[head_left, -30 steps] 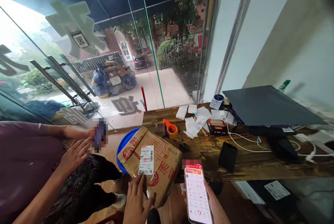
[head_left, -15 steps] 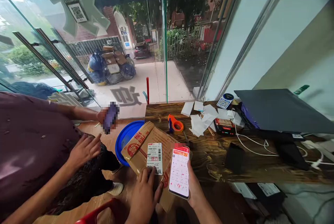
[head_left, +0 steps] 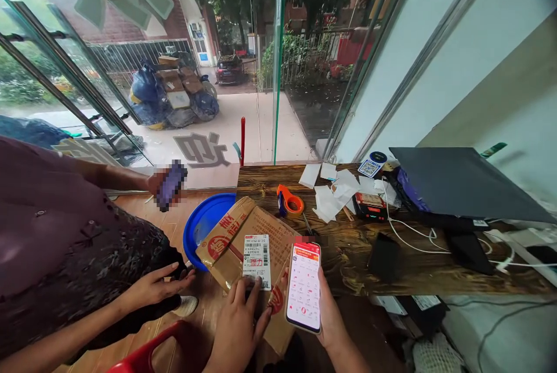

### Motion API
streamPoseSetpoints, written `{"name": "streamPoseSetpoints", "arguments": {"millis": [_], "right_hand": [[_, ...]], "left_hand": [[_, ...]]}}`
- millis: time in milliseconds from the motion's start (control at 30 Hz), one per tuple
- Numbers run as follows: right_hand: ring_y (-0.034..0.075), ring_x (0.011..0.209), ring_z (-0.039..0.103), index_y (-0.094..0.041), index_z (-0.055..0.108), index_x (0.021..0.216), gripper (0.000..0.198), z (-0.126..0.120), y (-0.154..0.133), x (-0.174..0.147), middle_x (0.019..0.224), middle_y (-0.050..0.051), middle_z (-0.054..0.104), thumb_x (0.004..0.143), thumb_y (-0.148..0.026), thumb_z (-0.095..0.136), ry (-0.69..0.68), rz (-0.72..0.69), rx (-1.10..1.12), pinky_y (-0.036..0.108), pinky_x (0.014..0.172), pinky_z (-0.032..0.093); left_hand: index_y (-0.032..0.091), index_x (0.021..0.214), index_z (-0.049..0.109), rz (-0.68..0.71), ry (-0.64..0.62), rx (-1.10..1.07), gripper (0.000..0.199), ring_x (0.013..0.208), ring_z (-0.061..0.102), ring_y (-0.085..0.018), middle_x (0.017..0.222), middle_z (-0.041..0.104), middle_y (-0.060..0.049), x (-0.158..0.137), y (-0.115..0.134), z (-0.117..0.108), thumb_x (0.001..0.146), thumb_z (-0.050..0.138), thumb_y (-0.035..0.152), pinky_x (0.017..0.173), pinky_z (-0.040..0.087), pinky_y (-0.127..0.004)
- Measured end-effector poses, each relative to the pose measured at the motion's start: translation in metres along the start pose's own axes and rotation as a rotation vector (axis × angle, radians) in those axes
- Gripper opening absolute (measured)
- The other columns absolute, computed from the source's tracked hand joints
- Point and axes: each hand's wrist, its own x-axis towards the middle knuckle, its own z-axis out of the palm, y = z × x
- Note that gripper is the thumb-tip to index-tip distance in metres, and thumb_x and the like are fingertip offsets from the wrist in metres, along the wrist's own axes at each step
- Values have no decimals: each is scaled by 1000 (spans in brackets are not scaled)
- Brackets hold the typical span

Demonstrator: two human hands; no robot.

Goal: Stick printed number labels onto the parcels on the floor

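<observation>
1. Left hand (head_left: 237, 326) lies fingers-spread on the cardboard parcel (head_left: 248, 257), fingertips touching its shipping label (head_left: 256, 260).
2. Right hand (head_left: 328, 318) grips a smartphone (head_left: 303, 285) just beside the label; its app screen is lit, and no scan is visible yet.

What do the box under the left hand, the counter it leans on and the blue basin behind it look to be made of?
The brown printed box looks like matte corrugated cardboard, creased at its edges. The dark counter seems to be stained wood with bold grain and a slight sheen. The round blue basin is probably smooth moulded plastic, glossy at its rim.
</observation>
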Motion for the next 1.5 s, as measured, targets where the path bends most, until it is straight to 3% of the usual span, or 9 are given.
{"name": "streamPoseSetpoints", "arguments": {"millis": [133, 233, 400, 600, 867, 967, 1167, 1333, 1500], "right_hand": [[26, 89, 69, -10, 65, 107, 66, -2, 3, 0, 101, 15, 73, 65, -61, 72, 6, -25, -39, 37, 83, 53], [29, 95, 68, -13, 54, 121, 78, -4, 9, -2, 105, 14, 72, 63, -61, 73, 97, -119, -105, 42, 88, 52], [30, 97, 67, -23, 45, 125, 84, -4, 16, -7, 102, 7, 73, 55, -48, 82, 224, -283, -144, 46, 89, 51], [31, 89, 69, -22, 48, 122, 85, -5, 16, -15, 95, 6, 75, 50, -50, 82, 322, -289, -210, 42, 78, 54], [27, 84, 69, -22, 45, 127, 92, -11, 23, -16, 93, 2, 75, 48, -52, 82, 379, -279, -233, 36, 71, 54], [27, 84, 69, -22, 43, 131, 96, -12, 25, -15, 93, 2, 75, 49, -53, 82, 380, -270, -246, 37, 71, 54], [26, 88, 69, -23, 43, 131, 98, -7, 27, -15, 93, 0, 75, 47, -52, 83, 385, -263, -235, 34, 73, 54], [26, 73, 69, -19, 43, 128, 98, 1, 27, -17, 85, 3, 76, 45, -52, 83, 383, -222, -236, 34, 65, 52], [30, 81, 70, -15, 51, 115, 78, 20, 29, -25, 90, 11, 75, 51, -49, 81, 231, -84, -142, 40, 77, 53]], "left_hand": [[30, 124, 57, 0, -11, -55, 42, 107, 60, -25, 113, 59, -10, 0, -2, -1, 86, 50, 46, 89, 57, -42], [32, 121, 59, 3, -22, -115, 39, 109, 60, -25, 116, 60, -9, -1, -5, -1, 85, 51, 46, 90, 57, -43], [25, 124, 56, -68, -2, -185, 44, 114, 58, -25, 124, 58, -10, -4, -11, 2, 86, 50, 47, 95, 54, -44], [13, 133, 46, -116, -6, -74, 48, 120, 50, -25, 131, 56, -12, 13, -8, 2, 90, 44, 34, 102, 47, -45], [10, 132, 46, -132, -15, -63, 49, 119, 48, -28, 132, 54, -13, 25, -7, 7, 89, 45, 33, 102, 44, -45], [16, 135, 44, -124, 32, -123, 50, 117, 51, -28, 128, 56, -12, 19, -8, 9, 88, 46, 34, 100, 46, -47], [41, 137, 39, -93, 101, -174, 54, 115, 56, -29, 123, 60, -2, 17, -15, 10, 85, 53, 34, 91, 53, -45], [44, 136, 37, -95, 63, -251, 54, 118, 55, -31, 128, 57, -1, 14, -18, 7, 85, 51, 34, 94, 53, -50], [51, 138, 28, -70, 24, -344, 60, 126, 50, -31, 137, 50, 4, -6, -26, 2, 85, 50, 31, 98, 51, -52]]}}
